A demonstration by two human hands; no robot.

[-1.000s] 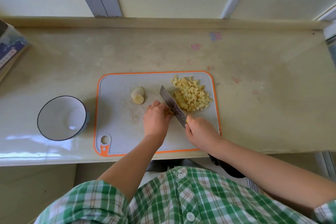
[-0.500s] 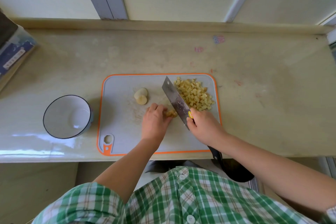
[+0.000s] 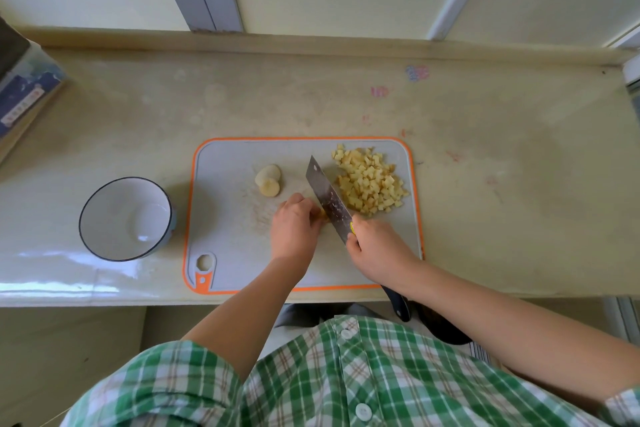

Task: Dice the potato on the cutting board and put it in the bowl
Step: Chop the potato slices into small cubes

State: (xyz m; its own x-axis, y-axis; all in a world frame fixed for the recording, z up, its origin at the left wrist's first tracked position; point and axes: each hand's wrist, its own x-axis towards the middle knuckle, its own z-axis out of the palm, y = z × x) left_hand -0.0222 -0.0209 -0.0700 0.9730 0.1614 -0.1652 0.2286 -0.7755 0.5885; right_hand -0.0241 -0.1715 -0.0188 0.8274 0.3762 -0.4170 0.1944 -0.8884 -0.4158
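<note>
Pinning potato (image 3: 322,213), cleaver (image 3: 327,199) in right hand (image 3: 379,250).

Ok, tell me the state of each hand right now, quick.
Left hand: closed, curled fingers holding a potato piece down on the cutting board.
Right hand: closed, gripping the knife.

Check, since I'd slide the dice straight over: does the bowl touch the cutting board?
Apart. The head view shows a strip of counter between the bowl and the cutting board's orange edge.
</note>
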